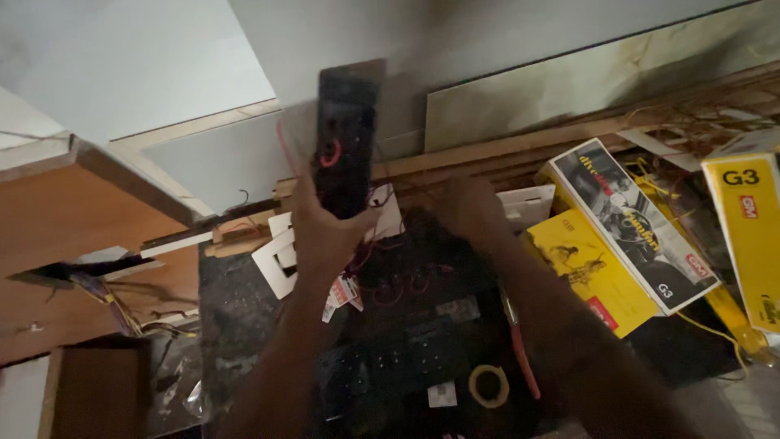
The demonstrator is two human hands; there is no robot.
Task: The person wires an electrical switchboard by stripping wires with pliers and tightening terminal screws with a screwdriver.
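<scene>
left hand (pixel 325 232): my fingers are closed round the lower end of a long black switch plate (pixel 348 138), held upright, well above the clutter.
switch plate: dark, with a red wire looped at its middle.
right hand (pixel 470 213): reaching down to the far side of the dark pile of switch parts (pixel 406 325); too blurred and dim for me to tell how far open it is.
near: a roll of yellow tape (pixel 488 385).
right: yellow boxes (pixel 597 272), one white-and-black box (pixel 630 223).
left: a wooden board (pixel 89 236), loose wires (pixel 110 301).
</scene>
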